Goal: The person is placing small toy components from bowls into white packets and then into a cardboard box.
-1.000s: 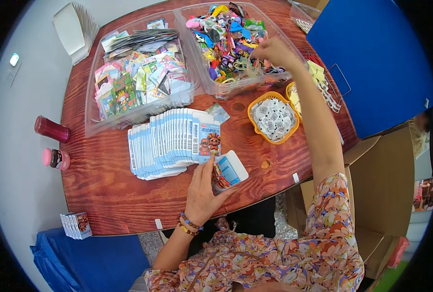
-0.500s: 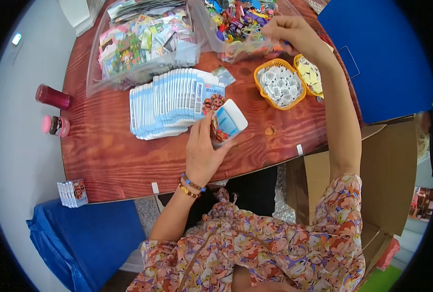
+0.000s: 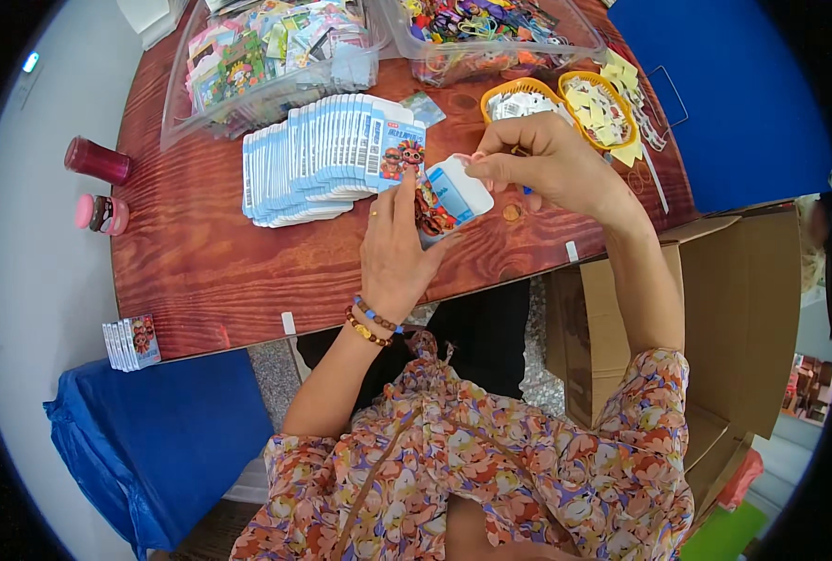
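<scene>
L hand (image 3: 395, 243) grips an open box (image 3: 446, 208), thumb on the near side, fingers round the far-left side; box is blue & white w/ a colourful character print, tilted, just up & right of that hand, btwn it & R hand (image 3: 556, 166). R hand is pinched, thumb vs. forefinger, on a small pinkish bit (image 3: 473, 158) right by the box's white flap (image 3: 473, 192); too tiny to tell what it is. Blue bit (image 3: 528, 190) shows under R palm, can't tell if held. L wrist has beaded bracelets (image 3: 372, 324). Up-left of L hand, close by: fanned row of boxes (image 3: 313, 164), same blue/white kind, edges overlapping. Beyond that row, clear bin of cards (image 3: 171, 126), packed full; next to it, straight up from the hands, clear bin of trinkets (image 3: 595, 39), mixed colours. Just past R hand's knuckles, yellow basket w/ white packets (image 3: 486, 101), partly hidden by that hand; up-right of R hand, second basket (image 3: 633, 117) w/ pale yellow slips, more slips spilling beside it. Blue panel (image 3: 724, 112) w/ wire handle, well right of R hand. Far left of L hand: dark red jar (image 3: 98, 161) & pink-lidded jar (image 3: 102, 215). Down-left of L hand, small stack of boxes (image 3: 131, 342) at the edge of the reddish wood table (image 3: 201, 280).
</scene>
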Tool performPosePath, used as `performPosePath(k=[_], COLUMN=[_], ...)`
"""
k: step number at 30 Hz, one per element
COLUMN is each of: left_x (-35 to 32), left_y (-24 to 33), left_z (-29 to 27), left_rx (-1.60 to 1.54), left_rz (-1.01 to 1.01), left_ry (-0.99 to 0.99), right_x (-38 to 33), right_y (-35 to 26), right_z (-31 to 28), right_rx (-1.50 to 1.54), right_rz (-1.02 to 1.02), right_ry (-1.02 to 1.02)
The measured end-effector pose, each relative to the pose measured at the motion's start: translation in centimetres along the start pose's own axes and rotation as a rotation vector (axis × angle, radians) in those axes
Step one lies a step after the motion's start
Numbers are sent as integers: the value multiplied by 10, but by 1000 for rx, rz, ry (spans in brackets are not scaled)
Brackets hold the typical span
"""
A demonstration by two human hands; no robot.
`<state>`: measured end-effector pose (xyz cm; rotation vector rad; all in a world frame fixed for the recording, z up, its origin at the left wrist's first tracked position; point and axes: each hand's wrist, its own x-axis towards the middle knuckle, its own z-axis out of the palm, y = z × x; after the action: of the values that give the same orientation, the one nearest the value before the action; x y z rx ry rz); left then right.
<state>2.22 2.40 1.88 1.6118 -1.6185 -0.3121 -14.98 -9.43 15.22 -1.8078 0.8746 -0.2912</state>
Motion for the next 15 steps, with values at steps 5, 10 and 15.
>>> performPosePath(k=[5,10,15], left_x=[0,-4,-9], left_y=[0,-1,-3], left_z=[-3,-6,-6], left_rx=[23,-2,-1], left_rz=[-9,-25,-3], left_ry=[24,-6,5], right_x=[-5,-8,-6], right_y=[-11,-14,-8], right_z=[5,10,20], right_rx=[53,52,69], right_rz=[-83,-44,22], right_ry=[98,70,23])
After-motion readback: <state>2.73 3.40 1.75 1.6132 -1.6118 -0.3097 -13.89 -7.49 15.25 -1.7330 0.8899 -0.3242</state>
